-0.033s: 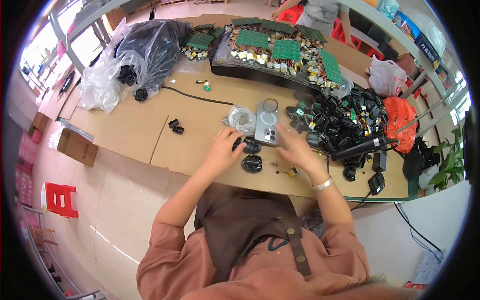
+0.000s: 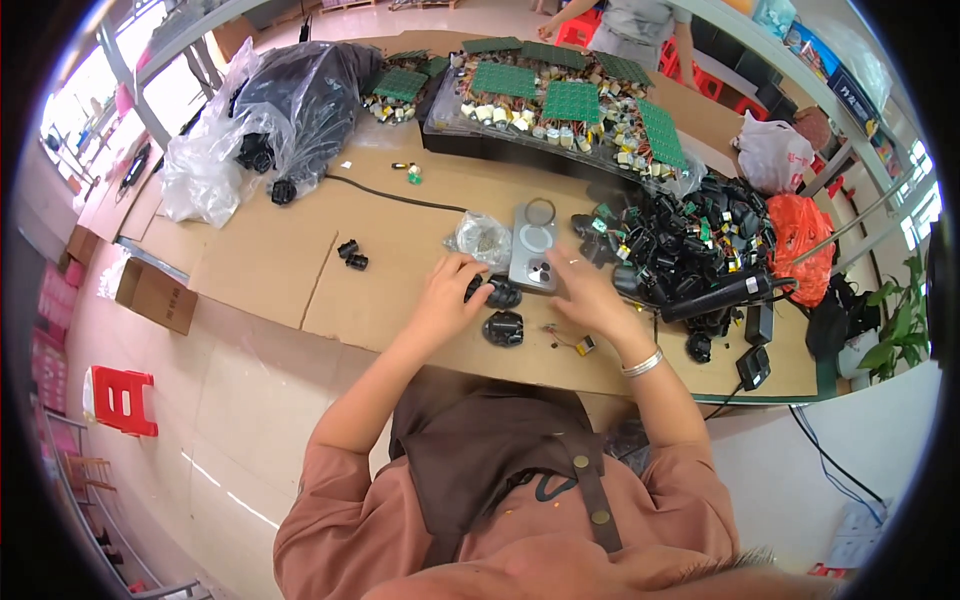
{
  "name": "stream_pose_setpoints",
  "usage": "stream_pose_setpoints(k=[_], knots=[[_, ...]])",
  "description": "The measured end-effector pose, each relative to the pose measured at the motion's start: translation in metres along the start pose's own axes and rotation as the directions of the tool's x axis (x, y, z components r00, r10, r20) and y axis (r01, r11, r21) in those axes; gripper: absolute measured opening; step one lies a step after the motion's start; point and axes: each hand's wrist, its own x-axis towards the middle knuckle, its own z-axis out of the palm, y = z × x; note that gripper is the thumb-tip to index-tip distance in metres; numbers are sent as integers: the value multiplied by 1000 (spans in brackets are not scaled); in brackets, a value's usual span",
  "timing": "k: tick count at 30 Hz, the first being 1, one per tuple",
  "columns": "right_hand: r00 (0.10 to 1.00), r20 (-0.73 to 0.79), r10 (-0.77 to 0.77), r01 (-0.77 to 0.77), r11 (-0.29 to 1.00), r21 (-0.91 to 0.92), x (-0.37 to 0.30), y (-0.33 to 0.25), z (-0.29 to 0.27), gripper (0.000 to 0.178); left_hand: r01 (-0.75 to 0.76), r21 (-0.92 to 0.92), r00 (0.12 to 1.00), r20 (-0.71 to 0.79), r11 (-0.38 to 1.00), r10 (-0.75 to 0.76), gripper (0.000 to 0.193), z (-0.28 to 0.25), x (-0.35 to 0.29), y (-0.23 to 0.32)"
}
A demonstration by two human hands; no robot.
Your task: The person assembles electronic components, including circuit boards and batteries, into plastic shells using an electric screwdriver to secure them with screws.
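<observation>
My left hand (image 2: 449,297) is curled around a black plastic part (image 2: 473,287), which its fingers partly cover. Against that hand's thumb lies another black molded piece (image 2: 504,291). A rounded black housing (image 2: 503,328) rests just nearer to me. My right hand (image 2: 588,291) has its fingers extended beside the lower right edge of a grey phone (image 2: 535,248) with a ring on its back; whether they touch it I cannot tell. Left of the phone sits a clear plastic bag (image 2: 482,239) of small pieces. A small yellowish component with wires (image 2: 584,345) lies near my right wrist.
A heap of black housings (image 2: 690,235) covers the right side, with a black cylindrical tool (image 2: 715,297) on its near edge. Green circuit boards (image 2: 572,101) fill a black tray at the back. Bagged black parts (image 2: 310,100) stand back left. A person (image 2: 640,35) is beyond the table.
</observation>
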Motion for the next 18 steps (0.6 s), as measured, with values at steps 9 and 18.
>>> stream_pose_setpoints(k=[9, 18], knots=[[948, 150, -280, 283, 959, 3, 20, 40, -2, 47, 23, -152, 1000, 0, 988, -24, 22, -4, 28, -30], [991, -96, 92, -19, 812, 584, 104, 49, -46, 23, 108, -420, 988, 147, 901, -50, 31, 77, 133, -70]])
